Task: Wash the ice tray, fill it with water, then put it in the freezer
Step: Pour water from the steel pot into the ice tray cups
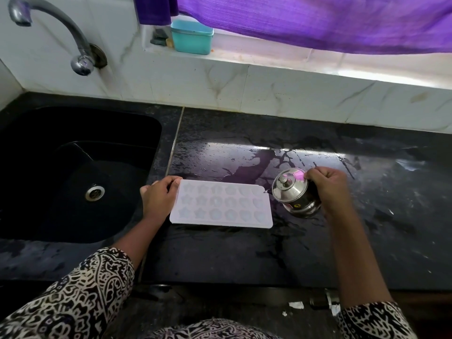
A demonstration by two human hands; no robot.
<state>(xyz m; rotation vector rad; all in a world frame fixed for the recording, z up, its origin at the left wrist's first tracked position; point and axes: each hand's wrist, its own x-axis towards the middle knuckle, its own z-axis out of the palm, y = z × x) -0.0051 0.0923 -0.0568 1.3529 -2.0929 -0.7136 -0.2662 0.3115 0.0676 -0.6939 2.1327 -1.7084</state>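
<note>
A black stone counter [244, 253], wet and streaked with water across its middle, runs along the wall beneath a purple curtain [318, 23]. A dark sink [29, 167] is set into its left end, with no water visible falling from the tap [49, 23] above it. On the window ledge behind the counter's far edge stands a teal box [192, 37].

The ice tray [221, 204], white with three rows of shaped cells, lies flat on the counter near its front edge, just right of the sink. The person's left hand [159, 198] grips the tray's left end, fingers curled over its far-left corner. The right hand [327, 187] has its fingers wrapped around a small lidded steel pot [293, 194], which is tipped toward the tray with its spout at the tray's right edge, near the far-right corner.

By the look of it, the washing is done, given the tray's place out of the sink and the wet counter around it. Filling appears to be the step in hand, starting from the right-hand cells. Whether any cell holds water cannot be told from this view, and no stream shows at the spout. Left to do: fill the remaining cells, then carry the tray level to the freezer, which is out of view.
</note>
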